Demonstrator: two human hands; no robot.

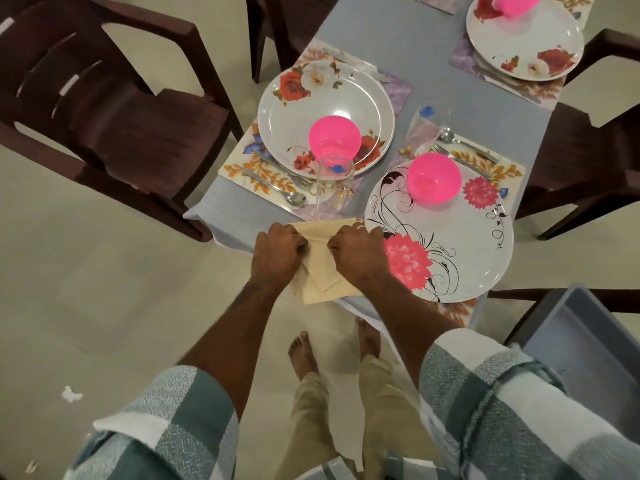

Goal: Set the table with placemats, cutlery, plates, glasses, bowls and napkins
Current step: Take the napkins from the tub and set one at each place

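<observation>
Gripping a beige folded cloth napkin (320,261) at the near corner of the tabletop (450,74), the left hand (280,252) and the right hand (356,252) both curl their fingers into the fabric, knuckles facing each other with a narrow strip of cloth between them. The napkin's near end hangs past the table edge. Just right of the right hand lies a large white plate with a pink dahlia and black scrolls (460,271), carrying a pink plastic bowl (434,182). Beyond the hands stands a clear square glass (334,183), beside a spoon and fork (277,183) on a floral placemat (242,168). Behind it a white rose-patterned plate (294,109) holds another pink bowl (334,136). Dark brown chairs (104,98) flank the tabletop.
</observation>
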